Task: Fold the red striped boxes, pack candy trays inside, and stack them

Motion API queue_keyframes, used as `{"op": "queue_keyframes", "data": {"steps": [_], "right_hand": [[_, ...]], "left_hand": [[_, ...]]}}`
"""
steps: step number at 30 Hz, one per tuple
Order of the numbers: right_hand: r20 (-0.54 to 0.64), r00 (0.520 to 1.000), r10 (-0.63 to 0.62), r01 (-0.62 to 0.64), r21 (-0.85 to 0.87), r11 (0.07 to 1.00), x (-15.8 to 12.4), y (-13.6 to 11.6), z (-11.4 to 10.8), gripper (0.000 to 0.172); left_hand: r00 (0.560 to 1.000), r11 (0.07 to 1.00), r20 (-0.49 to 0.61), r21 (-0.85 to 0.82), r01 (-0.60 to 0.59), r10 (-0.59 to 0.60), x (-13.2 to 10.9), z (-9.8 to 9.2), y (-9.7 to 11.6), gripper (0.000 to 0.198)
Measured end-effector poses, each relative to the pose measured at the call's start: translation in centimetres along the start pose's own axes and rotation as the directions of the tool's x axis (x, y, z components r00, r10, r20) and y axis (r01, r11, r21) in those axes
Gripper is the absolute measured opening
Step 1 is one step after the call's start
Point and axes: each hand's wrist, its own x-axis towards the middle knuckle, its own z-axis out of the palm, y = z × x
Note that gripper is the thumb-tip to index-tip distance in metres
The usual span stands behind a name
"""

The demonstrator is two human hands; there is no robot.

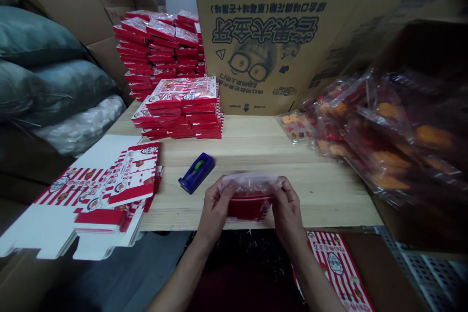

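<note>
Between my two hands, over the table's front edge, is a small red box [249, 207] with a clear plastic packet [250, 184] at its top. My left hand [216, 204] grips the left end, thumb on the near side. On the right end, my right hand [287, 204] pinches the plastic in the same way. Whether the packet is inside the box or only against it, I cannot tell. Left of my hands stands a blue tape dispenser [197, 173] with a green roll core.
Flat red-and-white printed cartons [120, 180] lie at left. Behind them rise stacks of filled red boxes [183, 107]. A large cardboard box [263, 34] stands at the back. Plastic-bagged orange sweets [387, 156] spill from the right. Another striped carton [334, 263] lies lower right.
</note>
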Motion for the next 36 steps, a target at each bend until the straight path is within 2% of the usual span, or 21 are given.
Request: {"op": "queue_keyframes", "data": {"steps": [3, 5, 8, 11, 15, 18, 23, 28, 30, 33, 36], "right_hand": [[-0.015, 0.998, 0.054, -0.053, 0.060, 0.997, -0.9, -0.5, 0.8, 0.016], [-0.003, 0.999, 0.055, -0.054, 0.049, 0.997, -1.2, -0.7, 1.0, 0.014], [0.007, 0.999, 0.049, -0.049, 0.024, 0.999, -1.3, -0.8, 0.8, 0.009], [-0.018, 0.998, 0.055, -0.055, 0.020, 0.998, -1.0, -0.6, 0.5, 0.009], [-0.032, 0.996, 0.079, -0.078, 0.030, 0.996, -0.6, -0.4, 0.6, 0.012], [-0.040, 0.997, 0.069, -0.068, 0.017, 0.998, -0.6, -0.4, 0.8, 0.012], [-0.027, 0.994, 0.103, -0.103, -0.001, 0.995, -0.7, -0.5, 0.8, 0.016], [0.118, 0.968, 0.219, -0.240, 0.201, 0.950, -0.9, -1.0, -0.6, 0.030], [0.155, 0.956, 0.249, -0.280, 0.227, 0.933, -0.9, -1.3, -1.0, 0.033], [0.194, 0.942, 0.273, -0.311, 0.208, 0.927, -0.9, -2.3, -0.7, 0.030], [0.197, 0.925, 0.324, -0.363, 0.216, 0.906, -1.4, -3.2, -0.3, 0.031]], "left_hand": [[0.999, 0.999, 0.032, -0.016, 0.039, -0.039, 0.1, 0.4, 0.4, 0.017], [0.997, 0.997, 0.036, -0.045, 0.065, -0.063, 0.4, 0.4, 0.5, 0.014], [0.990, 0.989, 0.049, -0.060, 0.135, -0.132, 0.7, -0.1, 0.7, 0.025], [0.977, 0.979, 0.134, -0.093, 0.180, -0.167, 0.4, -1.0, 1.0, 0.038], [0.963, 0.930, 0.233, -0.303, 0.207, -0.138, -0.4, -2.1, 1.1, 0.051], [0.963, 0.893, 0.223, -0.388, 0.228, -0.149, -0.6, -2.2, 1.1, 0.044], [0.950, 0.916, 0.237, -0.295, 0.270, -0.204, 0.2, -2.0, 1.4, 0.039], [0.957, 0.943, 0.205, -0.220, 0.251, -0.207, 1.4, -1.9, 0.7, 0.025], [0.970, 0.949, 0.166, -0.230, 0.215, -0.179, 1.6, -1.5, 0.3, 0.024], [0.986, 0.956, 0.090, -0.247, 0.161, -0.143, 1.2, -0.6, 0.5, 0.023], [0.976, 0.935, 0.075, -0.279, 0.217, -0.204, -0.3, 0.0, 1.1, 0.024]]}}
